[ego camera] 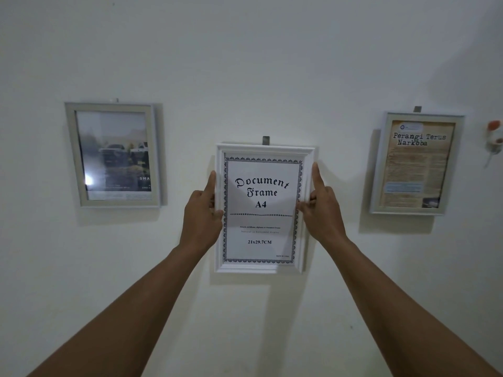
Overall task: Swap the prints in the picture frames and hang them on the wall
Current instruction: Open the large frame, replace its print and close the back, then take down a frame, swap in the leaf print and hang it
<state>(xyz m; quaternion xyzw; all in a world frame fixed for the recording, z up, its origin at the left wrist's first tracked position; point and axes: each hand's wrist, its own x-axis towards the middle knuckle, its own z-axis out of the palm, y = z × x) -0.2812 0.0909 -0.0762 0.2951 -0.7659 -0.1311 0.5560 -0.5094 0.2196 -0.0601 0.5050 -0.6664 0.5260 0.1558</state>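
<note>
A white moulded frame holding a "Document Frame A4" sheet sits against the wall in the middle, just under a grey hook. My left hand grips its left edge and my right hand grips its right edge, index finger pointing up. To the left hangs a grey frame with a dark photo print. On the right hangs a grey frame with a brown poster titled "Perangi Terus Narkoba".
The white wall fills the view. Small hangers show above the left frame and the right frame. A white and orange object is fixed to the wall at the far right edge.
</note>
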